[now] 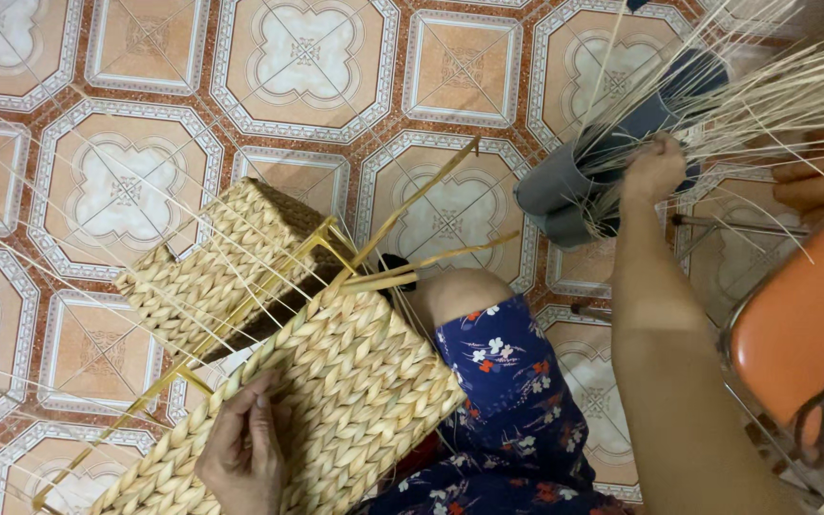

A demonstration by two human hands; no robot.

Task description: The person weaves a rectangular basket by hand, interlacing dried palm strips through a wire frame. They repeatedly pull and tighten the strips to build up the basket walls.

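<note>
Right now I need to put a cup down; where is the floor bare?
Bare tiled floor lies above the woven basket, left of the grey tube. The top right is crowded with reed strands.

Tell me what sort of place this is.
Probably a home or small workshop floor used for basket weaving: patterned floor tiles, a half-woven basket steadied by the left hand, and the right hand reaching into a bundle of thin reeds.
</note>
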